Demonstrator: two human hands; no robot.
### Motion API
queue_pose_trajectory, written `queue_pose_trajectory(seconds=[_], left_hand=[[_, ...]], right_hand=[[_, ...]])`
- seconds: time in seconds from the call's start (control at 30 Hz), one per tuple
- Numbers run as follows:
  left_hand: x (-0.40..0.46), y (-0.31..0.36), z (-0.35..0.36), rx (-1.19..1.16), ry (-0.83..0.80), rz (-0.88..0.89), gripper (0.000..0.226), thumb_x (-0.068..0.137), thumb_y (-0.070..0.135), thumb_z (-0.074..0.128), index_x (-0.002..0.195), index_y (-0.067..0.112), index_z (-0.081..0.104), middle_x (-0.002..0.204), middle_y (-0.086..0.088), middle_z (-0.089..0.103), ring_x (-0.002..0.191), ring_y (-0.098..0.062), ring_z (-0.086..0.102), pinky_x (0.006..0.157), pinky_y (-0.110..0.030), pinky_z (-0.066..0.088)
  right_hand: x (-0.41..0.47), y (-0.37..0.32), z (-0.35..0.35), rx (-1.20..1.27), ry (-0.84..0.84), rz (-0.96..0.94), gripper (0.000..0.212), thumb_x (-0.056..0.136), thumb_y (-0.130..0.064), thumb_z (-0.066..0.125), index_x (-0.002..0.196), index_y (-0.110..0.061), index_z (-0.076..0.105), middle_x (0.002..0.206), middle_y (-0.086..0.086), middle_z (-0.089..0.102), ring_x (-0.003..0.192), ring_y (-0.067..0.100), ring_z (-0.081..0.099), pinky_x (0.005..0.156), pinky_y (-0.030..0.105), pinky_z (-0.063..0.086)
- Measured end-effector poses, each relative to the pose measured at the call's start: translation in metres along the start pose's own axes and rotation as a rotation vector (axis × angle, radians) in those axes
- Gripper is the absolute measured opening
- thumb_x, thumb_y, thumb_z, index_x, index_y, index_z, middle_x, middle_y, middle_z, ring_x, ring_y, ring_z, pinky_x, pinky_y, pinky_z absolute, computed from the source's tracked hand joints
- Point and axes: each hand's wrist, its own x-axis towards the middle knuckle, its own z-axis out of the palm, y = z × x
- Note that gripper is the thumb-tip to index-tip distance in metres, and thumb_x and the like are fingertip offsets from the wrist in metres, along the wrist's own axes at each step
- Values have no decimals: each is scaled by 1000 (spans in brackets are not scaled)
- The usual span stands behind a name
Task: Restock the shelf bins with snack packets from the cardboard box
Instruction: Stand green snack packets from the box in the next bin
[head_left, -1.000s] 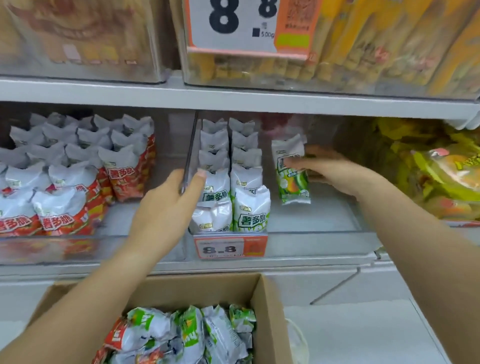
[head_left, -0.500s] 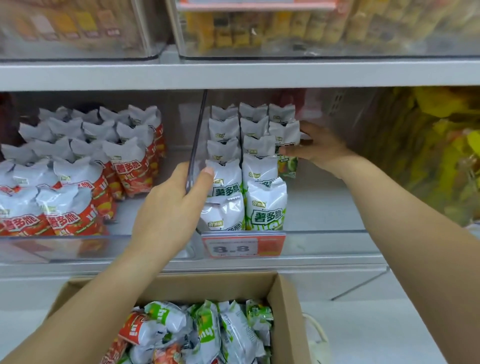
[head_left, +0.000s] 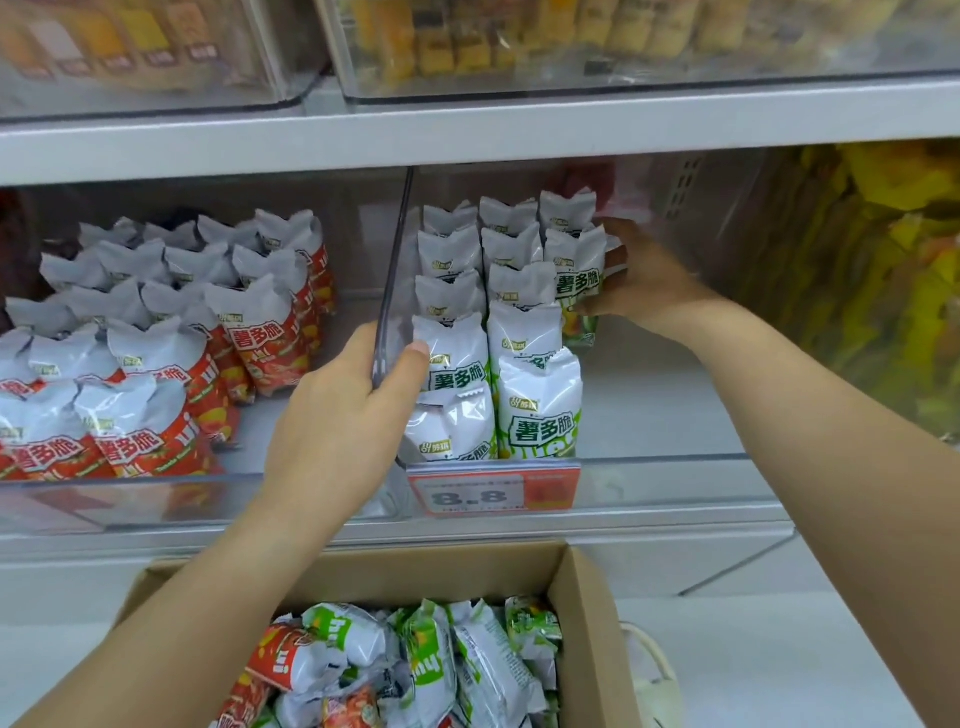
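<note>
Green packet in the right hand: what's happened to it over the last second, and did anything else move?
The right hand carried the green packet back and left, from open bin floor into the third row, against the other green packets; its fingers still hold it. The left hand stays on the divider. Red packets and the box are unchanged.

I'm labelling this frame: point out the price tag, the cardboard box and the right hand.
price tag (head_left: 493, 491), head view, its white number area.
cardboard box (head_left: 587, 623), head view, its right wall.
right hand (head_left: 641, 280), head view, back of the hand.
</note>
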Motion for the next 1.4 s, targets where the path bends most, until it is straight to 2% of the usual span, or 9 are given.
queue_pose_trajectory(seconds=[0.1, 0.2, 0.43, 0.63, 0.73, 0.97, 1.07, 1.2, 1.4], left_hand=[[0, 0, 0, -18, 6, -2, 31, 87, 55, 40, 103, 36, 58, 89, 11, 64, 87, -11, 56, 78, -37, 44], [1, 0, 0, -23, 19, 10, 22, 95, 45, 43, 100, 31, 60, 88, 8, 64, 86, -4, 55, 79, -36, 44], [-1, 4, -2, 16, 46, 19, 24, 93, 44, 44, 92, 26, 60, 83, 6, 63, 84, -14, 56, 74, -35, 44], [-25, -8, -24, -4, 17, 185, 51, 94, 47, 44, 139, 24, 47, 137, 1, 54, 126, -17, 48, 105, -37, 40], [-67, -30, -46, 19, 97, 354, 34, 92, 22, 53, 125, 15, 59, 123, 1, 60, 115, -13, 53, 100, -22, 38], [-177, -150, -67, 63, -111, 75, 24, 93, 17, 53, 91, 38, 64, 91, 9, 69, 78, -6, 62, 73, -16, 49], [-207, -191, -52, 180, -287, -54, 18, 93, 18, 54, 95, 32, 66, 91, 3, 71, 84, -18, 64, 77, -34, 50], [-231, -231, -24, 223, -512, -262, 19, 94, 21, 53, 107, 20, 66, 103, 2, 69, 91, -14, 60, 77, -28, 46], [-249, -254, 18, 318, -661, -411, 42, 94, 21, 51, 135, 13, 45, 123, -13, 58, 103, -26, 56, 75, -29, 42]], right_hand=[[1, 1, 1, 2, 37, -20, 89, 72, 7, 76, 145, -13, 29, 95, -4, 55, 78, 9, 57, 78, 29, 49], [3, 3, 3, -93, 5, -14, 88, 73, -5, 79, 145, -13, 30, 112, 6, 60, 93, 18, 60, 89, 35, 50], [-26, -21, -7, -527, 53, 250, 91, 76, -64, 64, 143, -14, 30, 137, 9, 52, 123, 31, 51, 89, 34, 43], [-141, -73, 14, -306, 331, 51, 36, 92, -41, 52, 118, -19, 61, 100, 4, 71, 100, 29, 63, 87, 39, 48], [-201, -95, 36, -107, 345, -12, 27, 89, -40, 47, 101, -24, 66, 85, -1, 72, 85, 22, 67, 84, 44, 51], [-294, -90, 109, -205, -54, 158, 20, 88, -43, 54, 98, -30, 66, 87, -8, 69, 86, 18, 66, 84, 32, 50], [-320, -71, 147, -312, -225, 249, 17, 91, -41, 53, 98, -31, 65, 90, -6, 69, 89, 18, 64, 79, 30, 50], [-342, -41, 188, -421, -417, 395, 23, 94, -38, 49, 107, -24, 63, 97, 4, 71, 83, 21, 64, 73, 33, 52], [-369, 27, 235, -726, -601, 465, 59, 94, -40, 52, 141, -10, 33, 136, 15, 46, 120, 29, 49, 83, 32, 44]])
